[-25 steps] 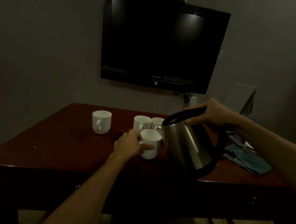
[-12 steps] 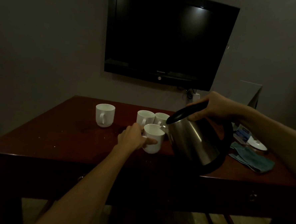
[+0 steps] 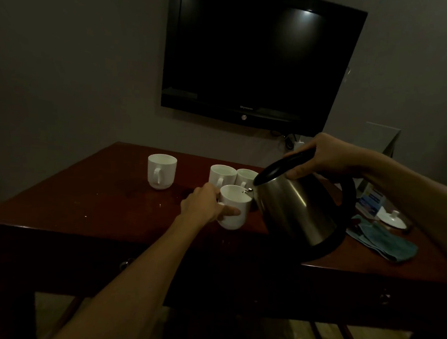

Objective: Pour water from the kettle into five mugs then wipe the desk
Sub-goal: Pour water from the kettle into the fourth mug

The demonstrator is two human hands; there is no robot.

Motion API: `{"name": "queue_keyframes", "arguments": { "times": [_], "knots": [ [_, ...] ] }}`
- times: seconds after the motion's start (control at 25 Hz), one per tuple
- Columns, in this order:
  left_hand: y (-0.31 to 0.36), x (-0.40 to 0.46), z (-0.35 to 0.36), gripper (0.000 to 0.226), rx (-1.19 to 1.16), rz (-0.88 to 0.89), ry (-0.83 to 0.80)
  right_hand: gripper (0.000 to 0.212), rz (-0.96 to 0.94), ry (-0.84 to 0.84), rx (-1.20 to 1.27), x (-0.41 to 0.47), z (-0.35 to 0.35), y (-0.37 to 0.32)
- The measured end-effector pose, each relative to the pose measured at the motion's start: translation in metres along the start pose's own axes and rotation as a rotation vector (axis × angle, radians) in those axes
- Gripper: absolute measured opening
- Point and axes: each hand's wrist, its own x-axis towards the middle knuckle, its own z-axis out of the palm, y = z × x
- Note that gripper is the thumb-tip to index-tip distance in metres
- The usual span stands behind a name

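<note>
On the dark red desk (image 3: 65,212) stand four white mugs. The left hand (image 3: 202,204) is wrapped around the nearest mug (image 3: 234,208), thumb across its front and the other fingers round its handle side, holding it down on the wood. Just behind it two more mugs (image 3: 222,175) sit side by side, touching or nearly so, and a fourth mug (image 3: 161,171) stands well apart to the left, handle toward the camera. What any mug holds cannot be told in this dim light.

The right hand (image 3: 322,155) is closed on the black handle at the top of the steel kettle (image 3: 296,208), thumb on the near side. The kettle hangs in the air above the desk's front edge, tipped to the left — its base swings down and right, its lid faces up and left, and its spout sits right at the rim of the nearest mug. A small glint shows at the spout.

Right of the kettle lies a crumpled teal cloth (image 3: 385,242), with a white lid (image 3: 393,219) beyond it. A dark television (image 3: 260,59) hangs on the wall above.
</note>
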Motion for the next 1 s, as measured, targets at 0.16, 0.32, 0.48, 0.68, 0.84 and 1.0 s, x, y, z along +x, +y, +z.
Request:
{"name": "queue_keyframes", "arguments": {
  "times": [0.16,0.32,0.48,0.68,0.84,1.0],
  "knots": [
    [-0.0001,0.0011,0.0001,0.061,-0.01,-0.005,-0.007,0.045,-0.011,-0.002,-0.014,0.0018,-0.0004,0.0022],
    [0.0001,0.0018,0.0007,0.065,-0.019,0.0,-0.009,0.031,-0.006,-0.009,-0.036,0.0012,-0.0019,-0.0036],
    [0.0,0.0028,0.0015,0.063,-0.031,0.005,-0.022,0.033,-0.003,0.0,-0.071,0.0032,-0.0018,-0.0039],
    [-0.0025,0.005,0.0033,0.066,-0.016,0.016,-0.014,0.033,0.0,0.0,-0.064,0.0035,-0.0032,-0.0025],
    [-0.0045,0.006,0.0033,0.069,-0.014,0.002,-0.02,0.032,-0.008,0.0,-0.067,0.0045,-0.0031,-0.0037],
    [-0.0001,0.0036,0.0029,0.066,-0.008,-0.008,-0.007,0.037,0.001,0.001,-0.068,0.0041,-0.0026,-0.0048]
  ]
}}
